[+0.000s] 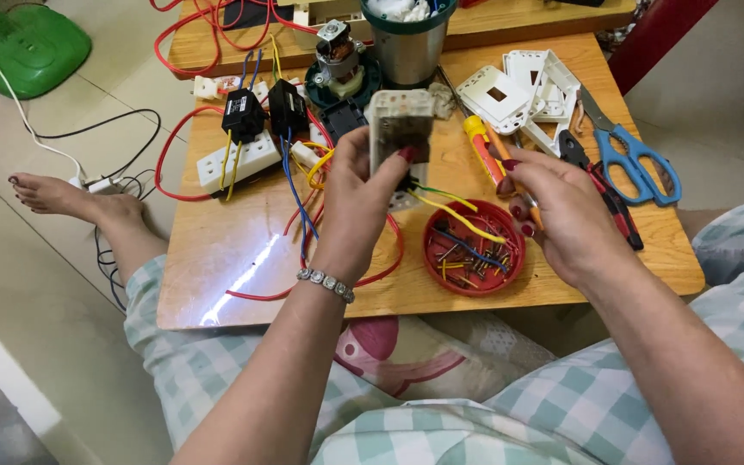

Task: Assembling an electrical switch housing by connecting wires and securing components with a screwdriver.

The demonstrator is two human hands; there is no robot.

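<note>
Bright, even daylight throughout. Strong white glare streak on the glossy low wooden table [243,267] near its front left edge. Soft, faint shadows only. Sharp across the centre; slight motion blur on the right hand [553,215]. Mild wide-angle stretching toward corners.

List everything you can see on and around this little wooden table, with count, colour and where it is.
switch module: one, off-white, wired, held above table centre
screwdriver: one, yellow and orange, in the right hand
bowl: one, red, holding wire scraps, table front right
scissors: one, blue handles, right edge
pliers: one, red and black, beside scissors
wall plates: several, white, back right
socket strip: one, white, table left
motor: one, metal, back centre
table: one, wooden, low
fan base: one, green, floor top left
left hand: holds the switch module
right hand: holds the screwdriver
</note>
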